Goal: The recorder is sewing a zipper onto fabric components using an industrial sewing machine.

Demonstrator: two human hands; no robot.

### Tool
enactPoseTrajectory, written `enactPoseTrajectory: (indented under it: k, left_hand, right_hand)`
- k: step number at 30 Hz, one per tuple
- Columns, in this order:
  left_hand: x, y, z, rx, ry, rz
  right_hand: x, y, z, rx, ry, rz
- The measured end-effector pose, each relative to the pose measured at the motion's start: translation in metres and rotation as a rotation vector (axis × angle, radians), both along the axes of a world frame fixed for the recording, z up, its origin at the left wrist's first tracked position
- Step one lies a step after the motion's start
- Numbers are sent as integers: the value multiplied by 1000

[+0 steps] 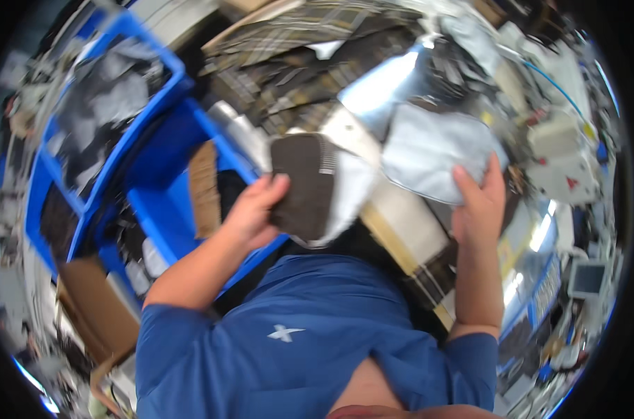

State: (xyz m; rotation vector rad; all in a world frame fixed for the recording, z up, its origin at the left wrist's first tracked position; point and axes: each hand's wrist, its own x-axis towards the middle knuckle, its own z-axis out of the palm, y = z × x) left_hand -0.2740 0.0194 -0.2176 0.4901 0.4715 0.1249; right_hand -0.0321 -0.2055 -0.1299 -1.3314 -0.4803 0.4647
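Observation:
My left hand [251,213] is closed on a dark brown fabric piece [299,185], gripping its left edge between thumb and fingers. White cloth shows along that piece's right side, and a short striped strip lies near its top. Over on the right, my right hand [479,202] pinches the lower right edge of a pale rounded fabric piece [429,150]. The two pieces are held apart in front of my body. Motion blur hides their finer stitching.
Blue plastic bins [149,202] stand at the left, one holding grey and dark cloth scraps [114,84]. Plaid fabric [296,63] is heaped at the far side of the worktable. A pale machine [558,164] sits at the right; a cardboard box [97,307] is lower left.

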Motion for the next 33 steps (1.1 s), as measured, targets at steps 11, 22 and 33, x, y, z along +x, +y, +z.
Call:
enactPoseTrajectory:
  k: [11,22,33]
  left_hand:
    - [29,-9,2,-111,-187,36]
    - [27,-10,9,-97,-120,53]
    - [50,-58,11,741,-181,-40]
  right_hand:
    - [-38,18,0,-203,110,443]
    - [-51,28,-19,-208,-68,457]
    - [-67,17,-8,-214,88,221]
